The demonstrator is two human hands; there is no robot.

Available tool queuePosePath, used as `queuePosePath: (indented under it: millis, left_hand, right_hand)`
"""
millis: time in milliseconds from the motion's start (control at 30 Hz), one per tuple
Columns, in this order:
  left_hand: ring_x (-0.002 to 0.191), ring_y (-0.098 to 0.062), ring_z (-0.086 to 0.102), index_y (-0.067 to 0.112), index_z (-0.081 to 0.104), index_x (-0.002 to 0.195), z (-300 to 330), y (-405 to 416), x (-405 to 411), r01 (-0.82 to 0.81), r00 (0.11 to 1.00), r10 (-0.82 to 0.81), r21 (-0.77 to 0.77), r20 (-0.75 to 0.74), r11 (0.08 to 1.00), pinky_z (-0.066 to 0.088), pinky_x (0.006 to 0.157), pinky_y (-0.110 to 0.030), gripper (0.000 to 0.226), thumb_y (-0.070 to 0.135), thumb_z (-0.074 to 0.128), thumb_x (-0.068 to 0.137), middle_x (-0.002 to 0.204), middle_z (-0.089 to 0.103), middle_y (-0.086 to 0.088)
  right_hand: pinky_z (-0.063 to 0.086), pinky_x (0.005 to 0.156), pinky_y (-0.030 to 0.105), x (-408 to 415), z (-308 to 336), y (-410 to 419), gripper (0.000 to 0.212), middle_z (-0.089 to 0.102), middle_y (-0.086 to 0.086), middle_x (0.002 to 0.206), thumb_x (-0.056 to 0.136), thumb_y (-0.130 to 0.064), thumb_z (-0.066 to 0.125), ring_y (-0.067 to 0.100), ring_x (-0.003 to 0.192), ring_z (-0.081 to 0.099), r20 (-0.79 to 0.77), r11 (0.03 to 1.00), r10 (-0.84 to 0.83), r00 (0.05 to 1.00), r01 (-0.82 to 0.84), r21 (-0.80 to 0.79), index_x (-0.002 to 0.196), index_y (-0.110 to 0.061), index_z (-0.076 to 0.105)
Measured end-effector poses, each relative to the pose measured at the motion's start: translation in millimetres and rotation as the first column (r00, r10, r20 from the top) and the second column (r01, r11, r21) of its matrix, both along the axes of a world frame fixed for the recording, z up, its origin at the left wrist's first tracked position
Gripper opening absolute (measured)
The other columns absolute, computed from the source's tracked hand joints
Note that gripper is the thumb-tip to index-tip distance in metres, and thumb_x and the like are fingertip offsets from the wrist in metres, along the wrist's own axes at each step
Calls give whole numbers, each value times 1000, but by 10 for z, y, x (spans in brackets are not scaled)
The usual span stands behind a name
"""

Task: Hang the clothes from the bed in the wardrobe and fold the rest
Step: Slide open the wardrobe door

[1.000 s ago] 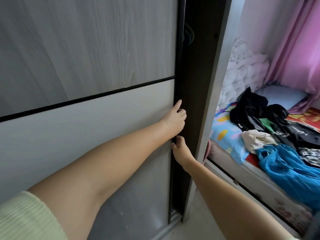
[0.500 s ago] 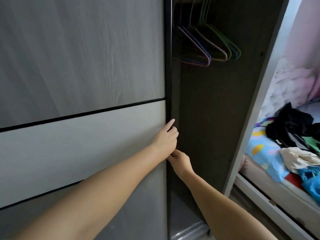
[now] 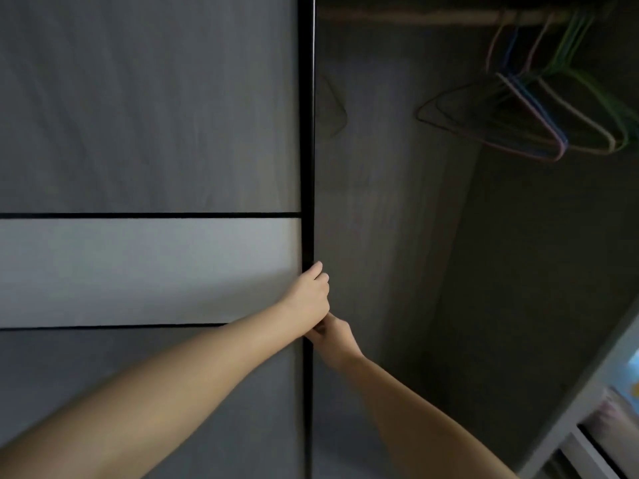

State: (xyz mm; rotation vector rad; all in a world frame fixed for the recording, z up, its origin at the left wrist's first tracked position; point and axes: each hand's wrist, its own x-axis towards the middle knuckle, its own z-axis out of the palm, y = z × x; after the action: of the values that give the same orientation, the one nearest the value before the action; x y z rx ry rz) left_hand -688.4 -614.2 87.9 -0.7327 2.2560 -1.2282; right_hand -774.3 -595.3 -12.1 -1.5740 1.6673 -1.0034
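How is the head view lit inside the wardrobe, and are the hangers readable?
Head view: wardrobe interior dim and murky; hangers faint, slightly soft, colours still tell; door evenly lit; both hands, left hand and right hand, sharp at its edge.

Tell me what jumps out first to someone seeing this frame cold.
Dead centre, both hands grip the black edge of the grey wood-grain sliding wardrobe door: the left hand above, the right hand just beneath it. To the right the dark wardrobe interior stands open, with a cluster of empty pastel wire hangers on the wooden rail at upper right.
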Motion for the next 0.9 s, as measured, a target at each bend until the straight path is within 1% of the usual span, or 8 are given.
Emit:
queuePosePath:
  millis: [100, 200, 333, 367, 500, 633, 767, 900]
  left_hand:
    - [124, -30, 38, 10, 54, 129, -3, -31, 289, -60, 998, 60, -9, -7, 998, 7, 116, -49, 35, 21, 42, 99, 135, 50, -9]
    - [125, -28, 40, 11, 54, 128, -38, -111, 595, -141, 990, 141, -14, -21, 990, 5, 116, -49, 34, 21, 44, 97, 133, 53, -6]
    - [125, -28, 42, 10, 53, 128, -39, -164, 931, -203, 979, 202, -16, -35, 979, 1, 116, -49, 34, 20, 41, 98, 132, 55, -6]
    - [125, -28, 42, 10, 53, 128, -43, -167, 1008, -216, 976, 215, -9, -44, 976, 1, 117, -49, 34, 19, 40, 98, 132, 55, -6]
    - [127, -30, 40, 8, 50, 131, -78, -197, 1254, -264, 963, 263, -12, -59, 964, -2, 116, -51, 36, 18, 40, 98, 134, 53, -9]
    - [127, -32, 39, 8, 51, 131, -107, -226, 1461, -268, 961, 267, -14, -74, 963, -6, 115, -53, 36, 16, 40, 98, 134, 51, -10]
    - [122, -33, 41, 9, 57, 125, -149, -229, 1622, -246, 964, 245, 1, -104, 969, -9, 112, -57, 33, 13, 43, 95, 128, 53, -10]
    - [129, -35, 36, 6, 53, 129, -174, -247, 1747, -212, 971, 209, -14, -114, 977, -10, 112, -56, 35, 13, 41, 97, 132, 50, -13]
  right_hand:
    - [48, 83, 25, 263, 13, -97, 29, 69, 3, 110, 91, -22, 61, 17, 103, 63, -5, 997, 73, 997, -73, 2, 117, -10, 57]
    - [48, 85, 27, 539, 50, -203, 30, 69, 4, 110, 91, -24, 61, 18, 103, 63, -16, 992, 129, 992, -129, 4, 118, -10, 56]
    - [49, 89, 34, 857, 85, -308, 33, 69, 7, 110, 91, -25, 60, 22, 103, 63, -50, 981, 196, 979, -196, -9, 120, -10, 55]
    - [50, 89, 34, 932, 79, -325, 32, 69, 7, 109, 91, -25, 60, 22, 102, 63, -53, 978, 207, 977, -208, -8, 119, -9, 56]
    - [48, 82, 29, 1179, 73, -392, 27, 69, 9, 106, 92, -22, 59, 24, 100, 63, -103, 972, 232, 967, -235, -18, 116, -9, 57]
    - [50, 84, 34, 1369, 82, -452, 29, 70, 11, 106, 92, -24, 57, 27, 99, 64, -152, 968, 245, 957, -251, -23, 116, -7, 58]
    - [51, 78, 36, 1505, 76, -480, 28, 69, 15, 102, 94, -26, 54, 32, 95, 63, -216, 967, 246, 945, -255, -14, 110, -4, 58]
    - [52, 77, 37, 1568, 82, -475, 29, 69, 14, 99, 95, -29, 53, 30, 91, 64, -258, 968, 234, 937, -251, -33, 107, -4, 59]
